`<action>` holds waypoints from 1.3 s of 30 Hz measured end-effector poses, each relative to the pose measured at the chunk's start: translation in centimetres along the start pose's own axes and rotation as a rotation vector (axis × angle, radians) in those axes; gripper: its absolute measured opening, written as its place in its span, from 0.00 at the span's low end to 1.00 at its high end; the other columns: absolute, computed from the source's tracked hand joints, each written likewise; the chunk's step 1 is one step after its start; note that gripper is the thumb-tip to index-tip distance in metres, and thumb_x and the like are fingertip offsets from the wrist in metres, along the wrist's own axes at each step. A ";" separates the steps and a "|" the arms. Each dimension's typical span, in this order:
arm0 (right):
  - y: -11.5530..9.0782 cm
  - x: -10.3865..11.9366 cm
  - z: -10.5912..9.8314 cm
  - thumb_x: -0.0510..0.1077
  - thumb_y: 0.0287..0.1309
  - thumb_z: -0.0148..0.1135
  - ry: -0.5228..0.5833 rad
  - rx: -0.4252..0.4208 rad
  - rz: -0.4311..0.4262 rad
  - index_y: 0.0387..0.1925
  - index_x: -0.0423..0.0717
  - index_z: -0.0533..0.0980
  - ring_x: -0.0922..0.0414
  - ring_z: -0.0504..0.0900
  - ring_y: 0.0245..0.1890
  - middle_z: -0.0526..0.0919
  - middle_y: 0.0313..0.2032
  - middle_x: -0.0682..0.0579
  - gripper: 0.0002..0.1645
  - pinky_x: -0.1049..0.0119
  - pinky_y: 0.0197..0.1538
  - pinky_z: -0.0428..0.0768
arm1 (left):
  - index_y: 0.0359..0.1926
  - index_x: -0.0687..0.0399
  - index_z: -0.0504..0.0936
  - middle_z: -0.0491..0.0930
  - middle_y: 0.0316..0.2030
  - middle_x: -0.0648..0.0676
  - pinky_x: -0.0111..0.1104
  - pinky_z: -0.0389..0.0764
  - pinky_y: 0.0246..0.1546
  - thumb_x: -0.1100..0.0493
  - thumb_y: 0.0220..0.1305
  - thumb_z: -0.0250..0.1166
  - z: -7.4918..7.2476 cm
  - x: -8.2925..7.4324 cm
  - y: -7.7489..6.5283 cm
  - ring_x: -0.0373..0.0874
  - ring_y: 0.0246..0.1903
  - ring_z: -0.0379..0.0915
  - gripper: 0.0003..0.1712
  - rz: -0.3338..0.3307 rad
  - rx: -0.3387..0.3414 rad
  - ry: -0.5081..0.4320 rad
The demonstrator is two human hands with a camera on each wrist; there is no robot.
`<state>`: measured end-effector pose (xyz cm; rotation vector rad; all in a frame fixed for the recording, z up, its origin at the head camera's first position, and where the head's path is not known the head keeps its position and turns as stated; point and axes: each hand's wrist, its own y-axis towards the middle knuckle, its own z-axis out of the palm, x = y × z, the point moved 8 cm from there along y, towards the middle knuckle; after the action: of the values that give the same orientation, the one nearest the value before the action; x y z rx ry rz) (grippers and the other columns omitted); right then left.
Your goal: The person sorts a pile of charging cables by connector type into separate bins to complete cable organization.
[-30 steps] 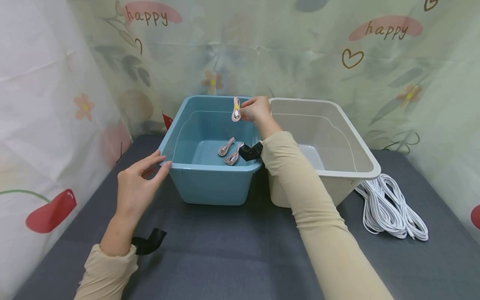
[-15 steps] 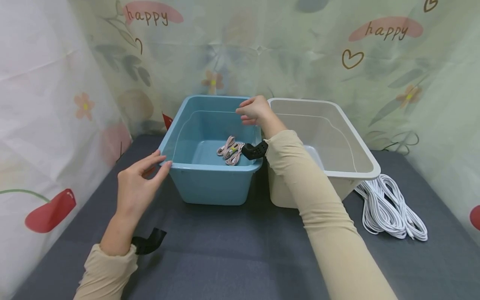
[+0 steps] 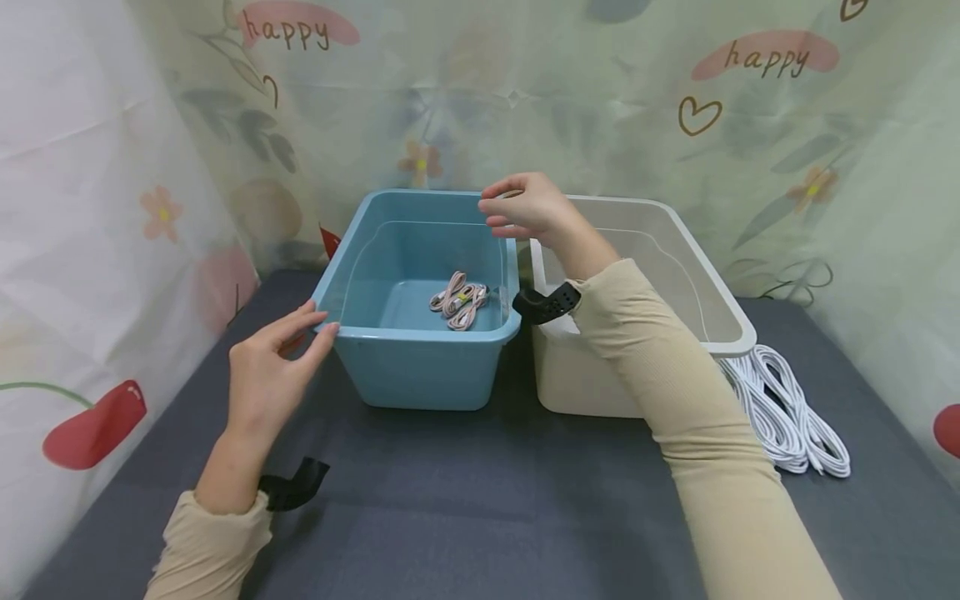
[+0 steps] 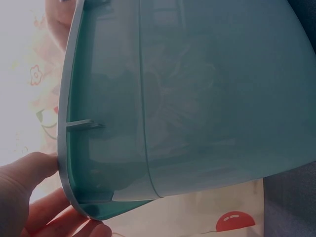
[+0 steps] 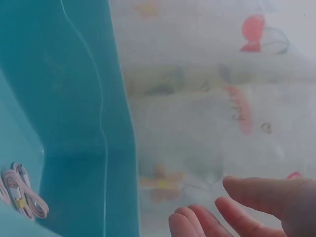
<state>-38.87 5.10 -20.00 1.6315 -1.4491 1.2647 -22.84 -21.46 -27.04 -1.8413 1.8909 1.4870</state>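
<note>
My left hand (image 3: 272, 371) pinches the near left corner of the blue plastic bin (image 3: 420, 336) between thumb and fingers; the left wrist view shows the thumb (image 4: 37, 170) against the rim. Inside that bin, toward the right, lie several small bundles of pinkish charging cable (image 3: 459, 302), piled together. One has a yellow tie, visible in the right wrist view on the cable bundle (image 5: 22, 195). Above the gap between the two bins hovers my right hand (image 3: 536, 210), fingers loosely bent and holding nothing.
Right of the blue bin stands a beige bin (image 3: 585, 379), partly covered by my right forearm. A coiled white cable (image 3: 798, 417) lies on the dark tabletop (image 3: 450, 492) beside it. Printed curtains (image 3: 450, 75) hang behind and at both sides.
My right hand has let go of a cable bundle with a yellow tie, which dropped onto the others in the blue bin. Afterwards the hand moved up and right. My left hand stayed put.
</note>
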 end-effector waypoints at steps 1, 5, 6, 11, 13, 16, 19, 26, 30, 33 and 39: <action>-0.4 0.1 -0.1 0.42 0.62 0.56 -0.016 0.005 -0.013 0.60 0.42 0.68 0.51 0.77 0.55 0.71 0.59 0.45 0.25 0.63 0.57 0.79 | 0.47 0.58 0.84 0.79 0.54 0.55 0.40 0.81 0.47 0.54 0.58 0.66 0.0 0.0 0.0 0.47 0.51 0.78 0.17 0.000 0.001 0.000; -1.9 0.0 -0.8 0.43 0.62 0.57 -0.059 0.014 -0.048 0.59 0.42 0.68 0.51 0.78 0.52 0.72 0.57 0.45 0.25 0.62 0.57 0.79 | 0.47 0.58 0.84 0.79 0.54 0.54 0.42 0.81 0.47 0.54 0.59 0.66 0.0 -0.1 0.0 0.48 0.52 0.78 0.17 -0.001 0.003 -0.001; -2.3 -0.1 -1.1 0.43 0.62 0.57 -0.069 0.014 -0.056 0.59 0.41 0.68 0.51 0.78 0.52 0.73 0.57 0.44 0.25 0.61 0.57 0.79 | 0.47 0.58 0.84 0.79 0.54 0.54 0.43 0.80 0.47 0.54 0.58 0.66 0.0 -0.2 0.0 0.48 0.52 0.78 0.17 0.000 0.003 0.000; -4.4 -1.2 -2.7 0.44 0.62 0.57 -0.101 0.003 -0.090 0.58 0.41 0.68 0.52 0.79 0.50 0.74 0.54 0.44 0.24 0.60 0.57 0.79 | 0.46 0.57 0.84 0.79 0.54 0.56 0.28 0.81 0.47 0.55 0.58 0.66 -0.4 -0.5 -0.1 0.51 0.51 0.79 0.17 0.013 -0.008 -0.004; -5.4 -1.7 -3.6 0.45 0.61 0.58 -0.115 -0.004 -0.112 0.57 0.41 0.69 0.55 0.80 0.47 0.76 0.53 0.45 0.24 0.63 0.54 0.81 | 0.46 0.58 0.84 0.79 0.53 0.57 0.28 0.80 0.48 0.56 0.58 0.66 -0.5 -0.7 -0.1 0.52 0.51 0.78 0.16 0.019 -0.011 -0.010; -7.1 -2.6 -5.3 0.45 0.61 0.59 -0.113 -0.021 -0.155 0.55 0.39 0.70 0.61 0.82 0.42 0.79 0.48 0.48 0.24 0.67 0.49 0.83 | 0.46 0.59 0.84 0.79 0.54 0.58 0.35 0.80 0.51 0.56 0.58 0.66 -0.5 -0.8 -0.2 0.54 0.53 0.77 0.17 0.022 -0.006 -0.002; -8.9 -3.6 -7.1 0.47 0.60 0.60 -0.108 -0.045 -0.189 0.53 0.38 0.71 0.66 0.82 0.38 0.81 0.41 0.56 0.24 0.71 0.44 0.83 | 0.47 0.60 0.83 0.78 0.54 0.60 0.51 0.77 0.53 0.57 0.58 0.66 -0.5 -1.0 -0.2 0.56 0.55 0.74 0.17 0.025 0.005 0.013; -12.0 -6.3 -11.1 0.48 0.60 0.59 -0.062 -0.098 -0.228 0.50 0.45 0.73 0.68 0.83 0.39 0.82 0.38 0.65 0.18 0.73 0.44 0.83 | 0.47 0.61 0.83 0.77 0.55 0.62 0.54 0.74 0.55 0.61 0.58 0.65 -0.2 -3.1 -0.2 0.58 0.57 0.72 0.15 0.082 0.021 0.030; -13.3 -7.8 -13.2 0.42 0.60 0.60 0.041 -0.129 -0.263 0.44 0.51 0.77 0.66 0.84 0.38 0.84 0.37 0.63 0.10 0.72 0.41 0.84 | 0.48 0.60 0.83 0.78 0.54 0.61 0.53 0.74 0.55 0.61 0.59 0.64 1.3 -6.1 -0.2 0.56 0.56 0.73 0.15 0.179 0.073 -0.032; -14.2 -8.8 -14.6 0.38 0.60 0.59 0.155 -0.136 -0.296 0.42 0.51 0.78 0.64 0.85 0.37 0.85 0.37 0.60 0.09 0.72 0.40 0.84 | 0.48 0.60 0.82 0.79 0.54 0.60 0.50 0.76 0.55 0.60 0.59 0.65 3.1 -8.6 -0.1 0.53 0.57 0.73 0.16 0.236 0.149 -0.082; -15.9 -10.8 -16.7 0.32 0.60 0.56 0.287 -0.157 -0.359 0.42 0.46 0.79 0.62 0.85 0.37 0.86 0.37 0.56 0.12 0.72 0.40 0.84 | 0.48 0.57 0.83 0.80 0.53 0.56 0.42 0.78 0.56 0.58 0.58 0.66 7.0 -13.4 -0.6 0.48 0.58 0.74 0.17 0.360 0.282 -0.139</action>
<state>-27.15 27.71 -21.66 1.4556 -1.0019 1.0956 -22.58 -7.14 -22.04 -1.2960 2.3076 1.3073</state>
